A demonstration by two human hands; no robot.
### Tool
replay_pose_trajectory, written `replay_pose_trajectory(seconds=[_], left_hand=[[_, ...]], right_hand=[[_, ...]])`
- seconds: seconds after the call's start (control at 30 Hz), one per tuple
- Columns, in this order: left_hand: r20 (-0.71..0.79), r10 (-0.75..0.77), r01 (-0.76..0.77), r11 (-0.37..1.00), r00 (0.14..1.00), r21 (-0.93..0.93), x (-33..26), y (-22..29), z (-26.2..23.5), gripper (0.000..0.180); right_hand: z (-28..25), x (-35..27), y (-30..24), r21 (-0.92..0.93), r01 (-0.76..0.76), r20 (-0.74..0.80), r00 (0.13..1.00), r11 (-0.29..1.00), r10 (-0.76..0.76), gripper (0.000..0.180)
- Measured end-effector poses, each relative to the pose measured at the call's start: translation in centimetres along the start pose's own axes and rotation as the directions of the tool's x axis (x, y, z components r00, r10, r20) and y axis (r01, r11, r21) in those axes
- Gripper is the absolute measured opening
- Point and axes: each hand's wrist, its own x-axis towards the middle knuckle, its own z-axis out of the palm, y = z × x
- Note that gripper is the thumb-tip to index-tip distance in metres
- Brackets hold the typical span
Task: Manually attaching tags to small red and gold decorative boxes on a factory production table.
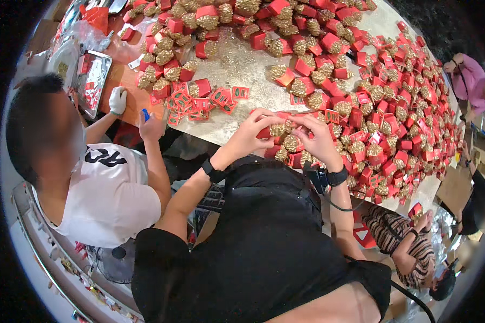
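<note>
Both hands, left hand (pixel 251 131) and right hand (pixel 317 137), apparently pinch one small red box (pixel 265 132) with gold filling (pixel 278 129); flat red labels (pixel 207 102) lie beyond-left.

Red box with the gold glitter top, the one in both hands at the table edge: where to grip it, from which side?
Probably by the plain red body, from the sides, as the left hand and right hand take the red box now. Its flat walls give the fingers a firm grip; the lumpy gold top sheds glitter, which dusts the table. Neighbouring boxes crowd the right side.
</note>
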Motion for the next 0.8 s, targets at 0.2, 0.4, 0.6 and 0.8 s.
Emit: replay_pose_trajectory(seconds=[0.2, 0.4, 0.6, 0.8], left_hand=[[-0.016, 0.107, -0.105, 0.991, 0.994, 0.079, -0.1, 1.0, 0.7, 0.050], [-0.017, 0.134, -0.132, 0.986, 0.991, 0.098, -0.9, 1.0, 1.1, 0.051], [0.017, 0.138, -0.139, 0.988, 0.990, 0.061, -1.0, 1.5, 1.1, 0.052], [0.046, 0.059, -0.062, 0.997, 0.997, 0.052, -1.2, 1.6, 1.2, 0.051]], right_hand=[[1.8, -2.2, 1.5, 0.334, -0.042, -0.151, 0.984, 0.942, 0.098, 0.018], [2.5, -2.4, 1.1, 0.272, -0.005, -0.251, 0.965, 0.962, 0.076, 0.011], [1.3, -2.2, 1.4, 0.278, 0.069, -0.168, 0.985, 0.958, -0.022, 0.015], [1.8, -1.9, 1.8, 0.191, 0.058, -0.167, 0.986, 0.980, -0.026, 0.012]])
